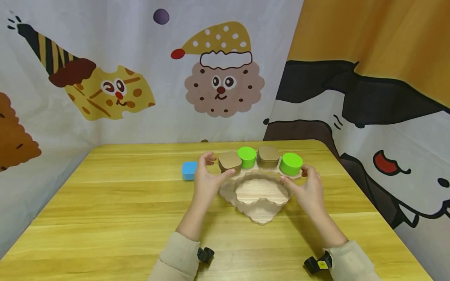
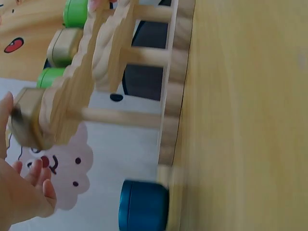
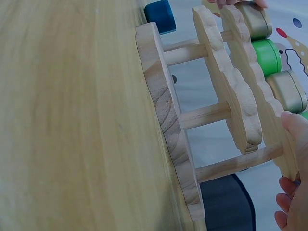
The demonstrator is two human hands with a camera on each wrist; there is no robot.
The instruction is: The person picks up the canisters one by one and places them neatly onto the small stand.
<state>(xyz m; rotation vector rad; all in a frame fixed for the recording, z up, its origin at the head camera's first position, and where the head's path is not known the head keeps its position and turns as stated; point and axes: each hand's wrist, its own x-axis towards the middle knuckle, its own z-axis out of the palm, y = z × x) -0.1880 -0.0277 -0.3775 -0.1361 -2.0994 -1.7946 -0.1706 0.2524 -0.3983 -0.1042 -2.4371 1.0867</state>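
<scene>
A tiered wooden stand (image 1: 261,214) with scalloped edges stands on the table. Along its top tier (image 3: 262,91) sit two gold-brown rounded-square tins and two round green tins. At the left-end brown tin (image 1: 230,160), my left hand (image 1: 209,175) has its thumb by the tin's front, and the other fingers stay apart to the left. My right hand (image 1: 309,189) grips the top tier's right end, thumb in front and fingers behind, beside the right green tin (image 1: 291,164). The other green tin (image 1: 247,157) and second brown tin (image 1: 268,156) sit between.
A blue tin (image 1: 189,171) rests on the table (image 1: 123,218) to the left of the stand, behind my left hand. Beyond the table's far edge hangs a printed curtain (image 1: 133,35). Dowels (image 3: 207,115) join the stand's tiers.
</scene>
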